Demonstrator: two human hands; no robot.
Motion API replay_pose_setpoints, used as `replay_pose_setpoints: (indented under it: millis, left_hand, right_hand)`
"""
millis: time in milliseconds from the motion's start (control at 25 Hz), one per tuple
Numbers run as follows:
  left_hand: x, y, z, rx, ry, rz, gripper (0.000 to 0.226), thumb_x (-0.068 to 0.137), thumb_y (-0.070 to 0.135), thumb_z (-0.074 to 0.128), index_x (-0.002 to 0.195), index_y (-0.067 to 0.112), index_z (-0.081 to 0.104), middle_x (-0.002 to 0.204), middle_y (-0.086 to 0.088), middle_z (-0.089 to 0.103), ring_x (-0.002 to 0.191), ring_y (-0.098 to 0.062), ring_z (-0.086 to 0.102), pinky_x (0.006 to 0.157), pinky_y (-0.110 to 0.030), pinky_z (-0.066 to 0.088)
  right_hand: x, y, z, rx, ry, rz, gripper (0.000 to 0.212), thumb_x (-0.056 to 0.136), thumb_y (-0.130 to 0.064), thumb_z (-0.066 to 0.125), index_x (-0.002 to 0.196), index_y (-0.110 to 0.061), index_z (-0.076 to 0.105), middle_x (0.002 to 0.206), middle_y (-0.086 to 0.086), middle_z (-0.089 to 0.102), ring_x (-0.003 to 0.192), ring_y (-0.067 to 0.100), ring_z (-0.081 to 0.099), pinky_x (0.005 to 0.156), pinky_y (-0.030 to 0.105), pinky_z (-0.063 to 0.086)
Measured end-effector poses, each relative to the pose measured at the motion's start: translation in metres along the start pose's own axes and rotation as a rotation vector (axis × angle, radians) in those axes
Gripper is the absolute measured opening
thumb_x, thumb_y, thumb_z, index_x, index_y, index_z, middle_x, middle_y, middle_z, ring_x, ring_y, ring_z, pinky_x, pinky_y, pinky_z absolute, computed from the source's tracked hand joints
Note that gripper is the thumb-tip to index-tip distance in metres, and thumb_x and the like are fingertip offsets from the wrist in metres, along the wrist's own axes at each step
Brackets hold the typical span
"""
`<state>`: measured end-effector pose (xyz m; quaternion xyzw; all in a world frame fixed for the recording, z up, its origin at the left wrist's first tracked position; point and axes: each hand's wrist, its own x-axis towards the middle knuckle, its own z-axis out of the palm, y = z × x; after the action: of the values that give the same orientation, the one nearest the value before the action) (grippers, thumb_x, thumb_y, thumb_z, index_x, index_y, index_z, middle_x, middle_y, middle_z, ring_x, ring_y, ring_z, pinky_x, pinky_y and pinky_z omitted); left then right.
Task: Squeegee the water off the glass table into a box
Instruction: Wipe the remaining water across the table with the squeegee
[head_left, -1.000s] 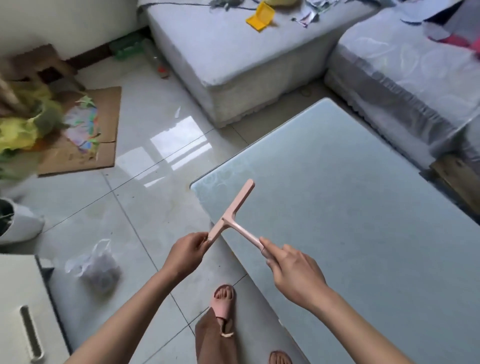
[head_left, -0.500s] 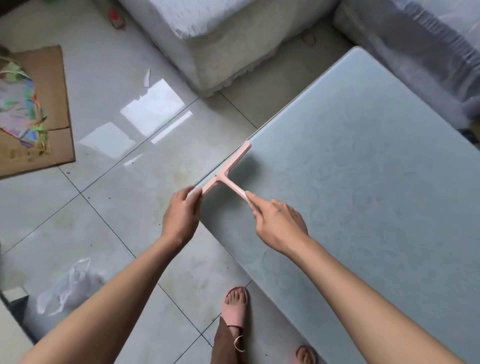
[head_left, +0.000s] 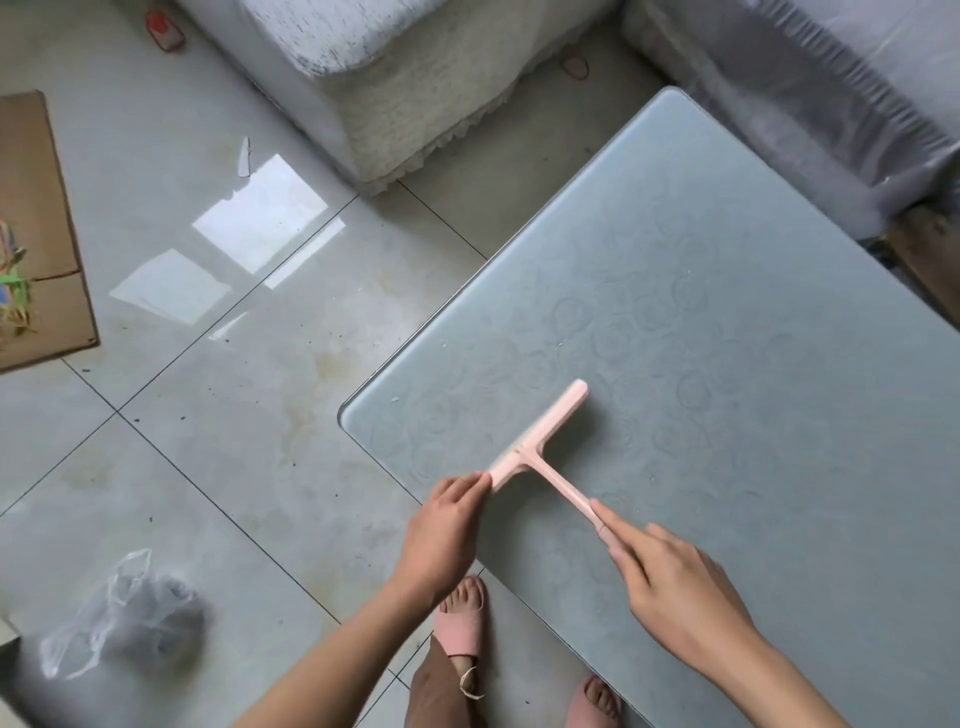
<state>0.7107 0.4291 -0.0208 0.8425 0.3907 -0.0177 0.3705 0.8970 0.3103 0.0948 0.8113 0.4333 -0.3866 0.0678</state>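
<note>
Near the front corner of the pale frosted-glass surface, seen from the head camera, a pink plastic T-shaped squeegee lay low over the glass, its blade running diagonally away from the person and its handle pointing back toward the right. A soft shadow sat just beside the blade; whether the blade's edge touched the glass could not be told. The left hand pinched the near end of the blade, fingers curled around it, at the surface's edge. The right hand gripped the end of the handle, with its forefinger laid straight along the top. Faint ring patterns marked the glass around the tool.

Below the hands, two feet in pink slippers stood on the glossy grey tiled floor. A crumpled clear plastic bag lay on the tiles at lower left, a flattened brown cardboard sheet at the left edge, and a white fabric-covered sofa stood beyond the surface's far corner.
</note>
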Motion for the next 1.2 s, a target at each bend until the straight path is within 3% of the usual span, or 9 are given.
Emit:
replay_pose_setpoints:
  millis: [200,320,400,480,600,760,960,1080,1200]
  left_hand:
    - [0.050,-0.058,-0.072,0.016,0.311,-0.073,0.028,0.089,-0.003,0.058,0.115,0.001,0.067,0.117,-0.015,0.067,0.102,-0.037,0.061,0.078,-0.043,0.051]
    - [0.063,-0.092,-0.085,0.107,0.329,-0.194,0.029,0.088,-0.003,0.058,0.115,0.003,0.067,0.120,-0.012,0.067,0.105,-0.037,0.059,0.081,-0.042,0.049]
    - [0.060,-0.090,-0.072,0.098,0.331,-0.231,0.038,0.085,-0.008,0.059,0.121,0.003,0.064,0.123,-0.013,0.064,0.110,-0.036,0.056,0.086,-0.041,0.048]
    - [0.049,-0.071,-0.051,0.074,0.355,-0.181,0.035,0.084,-0.007,0.062,0.117,0.002,0.067,0.117,-0.014,0.067,0.103,-0.035,0.061,0.080,-0.041,0.051]
    - [0.015,-0.028,-0.009,0.038,0.285,0.040,0.024,0.083,0.003,0.066,0.107,0.006,0.071,0.105,-0.011,0.071,0.087,-0.030,0.067,0.070,-0.033,0.054]
    - [-0.009,0.016,0.022,-0.112,-0.088,0.011,0.027,0.097,0.024,0.054,0.119,0.017,0.066,0.122,0.000,0.063,0.109,-0.021,0.059,0.081,-0.031,0.050]
    - [0.019,-0.038,-0.035,0.003,0.250,-0.208,0.040,0.095,0.018,0.056,0.132,0.003,0.054,0.138,-0.018,0.050,0.127,-0.033,0.045,0.103,-0.040,0.039]
    - [0.035,-0.077,-0.065,0.153,0.181,-0.366,0.047,0.098,0.019,0.044,0.143,0.005,0.038,0.152,-0.017,0.030,0.137,-0.034,0.028,0.111,-0.043,0.026]
    - [0.047,-0.083,-0.071,0.272,0.071,-0.384,0.050,0.096,0.015,0.040,0.144,0.006,0.033,0.155,-0.016,0.024,0.140,-0.033,0.023,0.111,-0.044,0.024]
  right_hand:
    - [0.067,-0.072,-0.018,0.227,0.060,-0.293,0.044,0.100,-0.029,0.029,0.138,-0.047,0.020,0.092,0.004,0.050,0.089,0.033,0.054,0.082,0.044,0.046]
    - [0.109,-0.107,-0.009,0.221,-0.023,-0.312,0.043,0.102,-0.028,0.029,0.144,-0.038,0.027,0.110,0.013,0.053,0.103,0.036,0.052,0.091,0.044,0.044]
    - [0.112,-0.100,-0.001,0.170,-0.021,-0.295,0.046,0.101,-0.030,0.028,0.145,-0.042,0.023,0.111,0.011,0.052,0.102,0.035,0.052,0.090,0.042,0.044]
    - [0.095,-0.071,0.005,0.153,-0.008,-0.264,0.048,0.100,-0.030,0.028,0.144,-0.048,0.020,0.107,0.009,0.052,0.099,0.035,0.053,0.087,0.041,0.045]
    - [0.042,-0.009,0.010,0.088,-0.040,-0.123,0.049,0.100,-0.031,0.028,0.141,-0.057,0.017,0.098,0.002,0.052,0.096,0.030,0.055,0.084,0.040,0.046]
    - [-0.019,0.032,-0.003,-0.004,-0.068,0.002,0.042,0.100,-0.044,0.027,0.138,-0.061,0.022,0.089,-0.006,0.053,0.093,0.021,0.057,0.081,0.034,0.047]
    - [0.048,-0.044,-0.017,-0.040,0.120,-0.190,0.040,0.100,-0.034,0.029,0.137,-0.049,0.026,0.094,0.006,0.057,0.091,0.036,0.055,0.070,0.038,0.042]
    - [0.084,-0.085,-0.011,-0.115,0.133,-0.231,0.046,0.098,-0.021,0.033,0.139,-0.042,0.030,0.098,0.011,0.059,0.091,0.037,0.056,0.067,0.035,0.034]
    - [0.058,-0.036,-0.005,-0.183,0.096,-0.186,0.056,0.096,-0.018,0.034,0.140,-0.050,0.019,0.087,0.007,0.055,0.088,0.037,0.058,0.064,0.036,0.034]
